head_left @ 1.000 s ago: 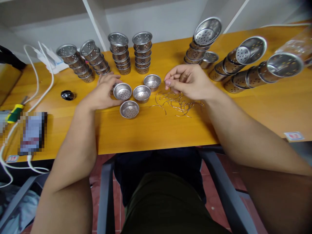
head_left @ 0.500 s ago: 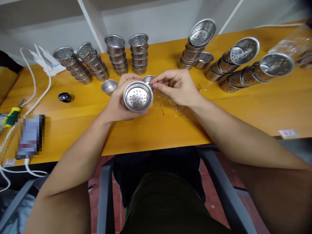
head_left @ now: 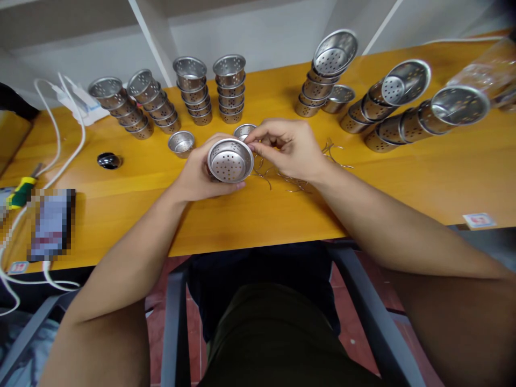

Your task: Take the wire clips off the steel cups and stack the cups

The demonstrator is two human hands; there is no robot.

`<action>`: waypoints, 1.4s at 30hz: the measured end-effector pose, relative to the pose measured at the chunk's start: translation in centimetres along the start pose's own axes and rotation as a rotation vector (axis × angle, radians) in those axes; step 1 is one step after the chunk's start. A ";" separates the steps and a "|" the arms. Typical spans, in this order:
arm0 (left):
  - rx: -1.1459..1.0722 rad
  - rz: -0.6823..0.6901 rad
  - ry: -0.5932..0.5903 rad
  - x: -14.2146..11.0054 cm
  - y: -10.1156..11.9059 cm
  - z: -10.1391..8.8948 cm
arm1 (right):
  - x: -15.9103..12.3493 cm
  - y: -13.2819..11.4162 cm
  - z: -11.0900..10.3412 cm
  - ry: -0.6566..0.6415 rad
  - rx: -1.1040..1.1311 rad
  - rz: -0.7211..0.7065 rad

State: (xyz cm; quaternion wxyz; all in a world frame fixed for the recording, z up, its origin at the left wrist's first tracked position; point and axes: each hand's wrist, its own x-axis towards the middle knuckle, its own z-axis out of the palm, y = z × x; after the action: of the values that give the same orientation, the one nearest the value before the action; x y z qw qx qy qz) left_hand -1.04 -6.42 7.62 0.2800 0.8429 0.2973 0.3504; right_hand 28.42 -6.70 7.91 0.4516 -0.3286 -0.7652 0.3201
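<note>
My left hand (head_left: pixel 196 174) is wrapped round a perforated metal cup (head_left: pixel 230 162), whose open mouth tilts up towards me. At the cup's right rim, the thumb and forefinger of my right hand (head_left: pixel 296 146) are pinched together. Whatever lies between those fingertips is too small to make out. Thin bent wires (head_left: pixel 297 184) lie loose on the table below and beyond my right hand. A second metal cup (head_left: pixel 243 130) stands just behind the held one, partly covered by my fingers. To the left of my left hand sits another small cup (head_left: pixel 181 144).
Stacks of perforated cups (head_left: pixel 191 88) stand along the back of the orange table (head_left: pixel 258 226). On the right, more stacks (head_left: pixel 403 126) lean over beside a clear plastic bag (head_left: pixel 489 75). A black mouse-like object (head_left: pixel 108 160), screwdriver (head_left: pixel 22 192), phone (head_left: pixel 52 226) and white cables (head_left: pixel 83 134) are at left.
The held cup has tipped slightly and shifted a little down and right. My right hand has moved slightly down and stays pinched at the rim.
</note>
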 end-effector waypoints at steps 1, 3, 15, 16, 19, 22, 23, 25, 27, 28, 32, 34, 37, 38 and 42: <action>-0.056 0.065 0.014 0.1 -0.8 0.1 | 0.1 0.4 0.0 0.001 0.032 -0.048; -0.159 0.181 0.035 0.3 -2.1 0.4 | 0.3 1.1 0.1 -0.004 0.097 -0.125; -0.192 0.217 0.031 0.5 -2.4 0.5 | 0.8 1.8 0.8 0.005 0.359 -0.012; -0.189 0.209 0.028 0.5 -2.5 0.5 | 0.8 1.9 0.8 0.003 0.364 -0.009; -0.196 0.221 0.038 0.4 -2.5 0.6 | 0.9 2.0 0.8 -0.011 0.376 -0.012; -0.188 0.222 0.060 0.4 -2.5 0.4 | 0.8 2.2 0.9 -0.036 0.395 -0.009; -0.176 0.209 0.064 0.4 -2.4 0.2 | 0.8 2.2 1.0 -0.048 0.402 -0.007; -0.154 0.186 0.077 0.4 -2.5 -0.1 | 0.7 2.2 0.9 -0.072 0.411 0.000; -0.140 0.188 0.101 0.4 -2.7 -0.2 | 0.6 2.1 0.7 -0.073 0.402 0.012; -0.134 0.197 0.112 0.4 -2.9 -0.2 | 0.6 1.9 0.5 -0.063 0.385 0.020; -0.090 0.206 0.140 0.2 -4.5 0.6 | 0.6 1.2 -0.5 0.032 0.246 0.020; -0.093 0.205 0.158 0.1 -5.4 1.2 | 0.5 0.7 -0.8 0.106 0.178 0.003; -0.130 0.214 0.179 0.1 -6.2 1.8 | 0.2 -0.2 -0.5 0.169 0.119 -0.017; -0.135 0.206 0.182 0.1 -6.2 2.0 | 0.0 -0.4 -0.2 0.166 0.104 -0.026; -0.145 0.144 0.172 0.4 -4.9 2.2 | -0.5 -0.7 1.1 0.109 0.020 -0.060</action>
State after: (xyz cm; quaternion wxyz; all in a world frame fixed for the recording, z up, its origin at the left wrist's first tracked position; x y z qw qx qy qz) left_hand -0.69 -3.46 3.11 0.2877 0.8064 0.2331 0.4611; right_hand 27.47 -7.73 7.73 0.5050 -0.3181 -0.7459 0.2957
